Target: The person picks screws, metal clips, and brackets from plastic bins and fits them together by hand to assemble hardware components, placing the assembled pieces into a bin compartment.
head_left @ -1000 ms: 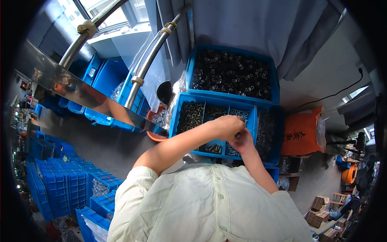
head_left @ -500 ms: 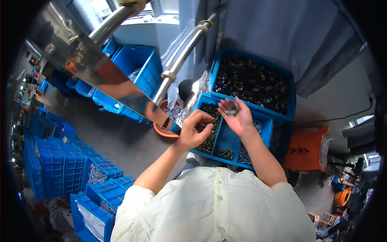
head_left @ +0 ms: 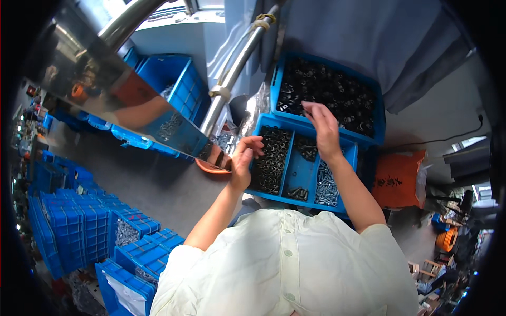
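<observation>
My right hand (head_left: 325, 129) reaches over the near rim of a blue bin of small black parts (head_left: 329, 95). Its fingers are stretched out, and nothing shows in them. Below it stands a divided blue tray (head_left: 299, 175). Dark ring-like metal pieces (head_left: 271, 160) fill its left compartment. In the middle compartment, one dark cluster of small parts (head_left: 306, 148) lies at the far end and a few metal pieces (head_left: 298, 193) at the near end. Silvery screws (head_left: 327, 184) fill the right one. My left hand (head_left: 243, 164) hovers at the tray's left edge, fingers loosely bent and apart.
A metal chute (head_left: 126, 100) and a shiny rail (head_left: 237, 71) slant in from the upper left, above an orange basin (head_left: 213, 166). Stacked blue crates (head_left: 79, 226) stand at left. An orange sack (head_left: 399, 179) sits right of the tray.
My right hand has moved forward and turned from palm-up; the small metal parts in its palm no longer show. A dark cluster is now visible in the middle compartment. My left fingers have loosened.
</observation>
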A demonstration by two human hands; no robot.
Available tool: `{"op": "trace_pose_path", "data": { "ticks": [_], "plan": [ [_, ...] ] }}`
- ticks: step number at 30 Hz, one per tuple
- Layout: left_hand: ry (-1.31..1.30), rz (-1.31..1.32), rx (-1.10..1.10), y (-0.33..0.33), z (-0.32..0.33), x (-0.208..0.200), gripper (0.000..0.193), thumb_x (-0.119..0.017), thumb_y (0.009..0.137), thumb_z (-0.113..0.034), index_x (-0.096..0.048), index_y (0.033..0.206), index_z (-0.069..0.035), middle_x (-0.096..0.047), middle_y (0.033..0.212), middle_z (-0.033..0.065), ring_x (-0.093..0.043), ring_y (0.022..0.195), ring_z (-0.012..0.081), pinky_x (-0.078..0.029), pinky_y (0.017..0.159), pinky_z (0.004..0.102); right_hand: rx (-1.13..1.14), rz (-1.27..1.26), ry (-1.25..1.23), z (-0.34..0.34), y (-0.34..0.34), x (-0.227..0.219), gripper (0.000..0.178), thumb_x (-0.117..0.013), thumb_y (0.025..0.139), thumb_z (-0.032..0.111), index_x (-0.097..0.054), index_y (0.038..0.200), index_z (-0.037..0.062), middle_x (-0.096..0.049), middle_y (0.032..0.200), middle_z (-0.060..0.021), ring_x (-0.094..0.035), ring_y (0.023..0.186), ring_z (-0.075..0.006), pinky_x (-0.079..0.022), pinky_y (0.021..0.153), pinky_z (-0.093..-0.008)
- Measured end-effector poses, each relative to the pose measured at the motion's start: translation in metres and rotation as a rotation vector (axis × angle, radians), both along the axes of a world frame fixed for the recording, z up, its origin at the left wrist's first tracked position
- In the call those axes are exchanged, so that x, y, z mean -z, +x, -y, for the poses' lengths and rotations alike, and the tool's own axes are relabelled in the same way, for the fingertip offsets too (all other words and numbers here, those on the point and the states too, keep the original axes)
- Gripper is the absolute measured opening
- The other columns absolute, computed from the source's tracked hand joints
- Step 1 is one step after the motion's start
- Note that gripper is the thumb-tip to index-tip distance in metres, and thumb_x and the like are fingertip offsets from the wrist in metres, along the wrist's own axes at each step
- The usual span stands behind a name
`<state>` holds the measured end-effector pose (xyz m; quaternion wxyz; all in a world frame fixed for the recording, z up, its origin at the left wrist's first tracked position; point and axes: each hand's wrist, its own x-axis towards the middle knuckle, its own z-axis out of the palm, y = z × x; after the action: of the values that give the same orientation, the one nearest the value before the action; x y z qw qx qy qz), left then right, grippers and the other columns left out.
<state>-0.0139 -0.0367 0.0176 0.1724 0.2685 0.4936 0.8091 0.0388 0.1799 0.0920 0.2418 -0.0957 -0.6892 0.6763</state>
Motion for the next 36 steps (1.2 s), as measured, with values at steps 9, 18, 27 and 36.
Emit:
{"op": "trace_pose_path", "data": {
  "ticks": [9, 18, 27, 36],
  "plan": [
    [-0.572, -0.716, 0.167, 0.022, -0.044, -0.019, 0.009, -0.058, 0.081, -0.007, -0.061, 0.09, -0.005, -0.059, 0.09, 0.0049, -0.059, 0.079, 0.0176, -0.048, 0.062, 0.0301, 0.029, 0.561, 1.017, -0.032, 0.147, 0.08, 0.026, -0.061, 0.074, 0.004, -0.058, 0.099, -0.0006, -0.056, 0.101, -0.018, -0.055, 0.097, -0.0333, -0.047, 0.084, -0.0395],
    [-1.149, -1.549, 0.623, 0.047, -0.112, 0.024, 0.007, -0.065, 0.069, -0.007, -0.065, 0.076, -0.005, -0.066, 0.08, 0.0112, -0.065, 0.078, 0.0296, -0.054, 0.066, 0.0371, -0.214, 0.807, 1.063, -0.031, 0.144, 0.096, 0.023, -0.058, 0.071, -0.002, -0.059, 0.095, 0.0001, -0.057, 0.096, -0.0224, -0.056, 0.094, -0.0389, -0.047, 0.082, -0.0441],
    [-0.996, -1.147, 0.809, 0.029, -0.112, -0.017, 0.012, -0.067, 0.067, -0.009, -0.067, 0.078, -0.005, -0.066, 0.074, 0.0152, -0.066, 0.075, 0.0338, -0.054, 0.065, 0.0397, -0.201, 0.605, 0.91, -0.047, 0.145, 0.095, 0.012, -0.066, 0.071, 0.002, -0.063, 0.082, -0.0003, -0.063, 0.08, -0.0173, -0.061, 0.078, -0.0353, -0.051, 0.072, -0.041],
    [-1.222, -1.523, 0.847, 0.054, -0.102, 0.004, 0.008, -0.063, 0.071, -0.007, -0.067, 0.077, -0.004, -0.067, 0.075, 0.0145, -0.067, 0.073, 0.0329, -0.055, 0.061, 0.0403, -0.021, 0.425, -0.622, -0.044, 0.147, 0.033, 0.006, -0.062, 0.084, 0.006, -0.064, 0.082, 0.0008, -0.063, 0.079, -0.0044, -0.06, 0.073, -0.0124, -0.052, 0.064, -0.0271]
  ]
}}
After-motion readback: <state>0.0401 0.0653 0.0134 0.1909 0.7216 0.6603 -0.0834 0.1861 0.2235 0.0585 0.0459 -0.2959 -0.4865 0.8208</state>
